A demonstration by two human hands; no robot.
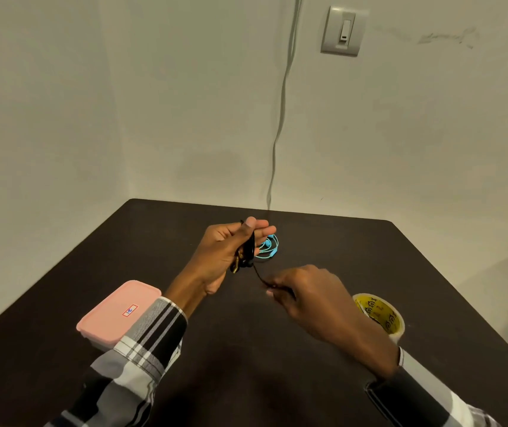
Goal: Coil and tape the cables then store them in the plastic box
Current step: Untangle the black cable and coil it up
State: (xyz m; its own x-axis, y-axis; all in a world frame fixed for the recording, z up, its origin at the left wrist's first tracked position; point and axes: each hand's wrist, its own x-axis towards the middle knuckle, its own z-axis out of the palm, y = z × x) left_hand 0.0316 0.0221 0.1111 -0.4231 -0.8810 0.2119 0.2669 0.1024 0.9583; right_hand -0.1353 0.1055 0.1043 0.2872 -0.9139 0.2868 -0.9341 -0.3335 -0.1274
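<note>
Above the table (246, 349), left hand (225, 251) gripped the black cable (246, 251) coil upright; its tail ran down-right to the right hand (305, 291), which pinched the end.

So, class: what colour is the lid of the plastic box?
Pale pink lid on the rectangular plastic box, seen in the head view.
</note>
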